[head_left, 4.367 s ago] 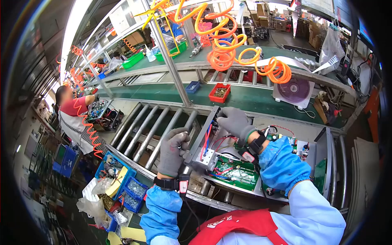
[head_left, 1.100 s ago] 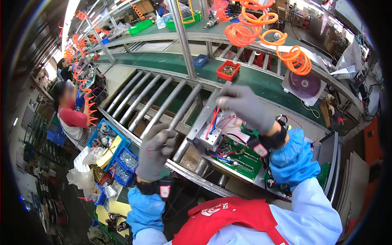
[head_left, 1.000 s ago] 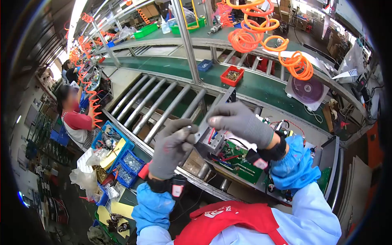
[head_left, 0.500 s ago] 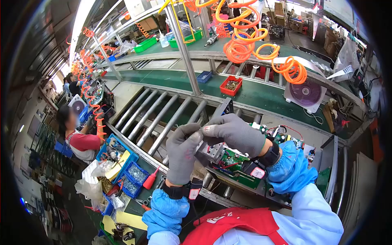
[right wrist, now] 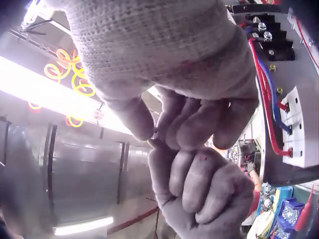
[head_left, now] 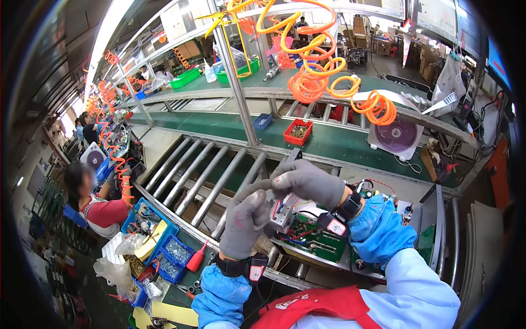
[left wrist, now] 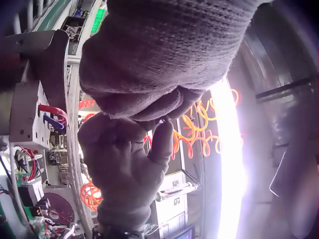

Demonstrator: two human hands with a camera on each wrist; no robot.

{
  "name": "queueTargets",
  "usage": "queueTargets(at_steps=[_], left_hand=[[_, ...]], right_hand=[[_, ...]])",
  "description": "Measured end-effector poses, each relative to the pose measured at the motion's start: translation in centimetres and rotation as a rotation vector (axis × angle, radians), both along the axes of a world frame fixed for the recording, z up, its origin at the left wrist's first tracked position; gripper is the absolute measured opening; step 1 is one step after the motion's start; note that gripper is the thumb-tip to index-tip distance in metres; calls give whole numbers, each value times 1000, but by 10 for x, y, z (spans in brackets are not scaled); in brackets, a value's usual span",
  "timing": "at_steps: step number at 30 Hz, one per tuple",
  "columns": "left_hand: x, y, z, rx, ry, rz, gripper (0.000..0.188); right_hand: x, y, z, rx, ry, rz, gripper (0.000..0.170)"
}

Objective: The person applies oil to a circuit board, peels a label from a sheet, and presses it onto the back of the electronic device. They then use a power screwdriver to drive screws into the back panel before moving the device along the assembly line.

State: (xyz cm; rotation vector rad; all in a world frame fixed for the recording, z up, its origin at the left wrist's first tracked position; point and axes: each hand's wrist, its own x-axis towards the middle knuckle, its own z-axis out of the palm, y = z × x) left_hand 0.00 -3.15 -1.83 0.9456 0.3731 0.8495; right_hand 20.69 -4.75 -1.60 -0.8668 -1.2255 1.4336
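Observation:
My gloved left hand (head_left: pixel 244 225) and gloved right hand (head_left: pixel 312 183) meet at their fingertips over the left end of an open metal chassis (head_left: pixel 432 219). Between them is a small shiny metal piece (right wrist: pixel 155 133), pinched by thumb and fingers of both hands; its kind I cannot tell. The left hand's other fingers are curled into the palm. Just beyond the hands, a white terminal block (right wrist: pixel 299 129) with red and blue wires sits on the chassis wall. Green circuit boards (head_left: pixel 320 241) lie inside the chassis, partly behind the right forearm.
Metal rollers (head_left: pixel 203 175) run to the left. Blue bins of screws (head_left: pixel 178 249) and a red bottle (head_left: pixel 197 257) stand at the lower left. A red bin (head_left: pixel 298 131) is on the green belt, near a fan (head_left: pixel 394 137). Orange coiled hoses (head_left: pixel 307 82) hang overhead. Another person works at far left.
About a second ago the hands were apart, the right one over the chassis wall and the left over the rollers. They have since come together and stay fingertip to fingertip.

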Motion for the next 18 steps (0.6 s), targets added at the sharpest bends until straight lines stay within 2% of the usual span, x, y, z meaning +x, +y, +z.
queueTargets(at_steps=[2,4,5,7,8,12,13,18], left_hand=[[-5,5,-4,30,51,94,35],[-12,11,-12,72,127,209,35],[-15,16,-17,101,176,276,36],[-18,28,-35,102,218,385,31],[-19,34,-45,90,225,369,31],[-18,36,-64,67,296,336,32],[-16,37,-69,44,283,325,32],[-7,43,-85,54,307,328,32]], right_hand=[[17,12,1,122,-300,-265,26],[42,33,-18,-1,-375,-565,27],[50,34,-24,15,-552,-699,30],[62,45,-49,-3,-788,-736,30],[67,48,-63,-15,-907,-753,30],[60,45,-75,-9,-1000,-752,32],[61,47,-76,-72,-995,-717,32],[57,42,-83,179,-1173,-761,28]])
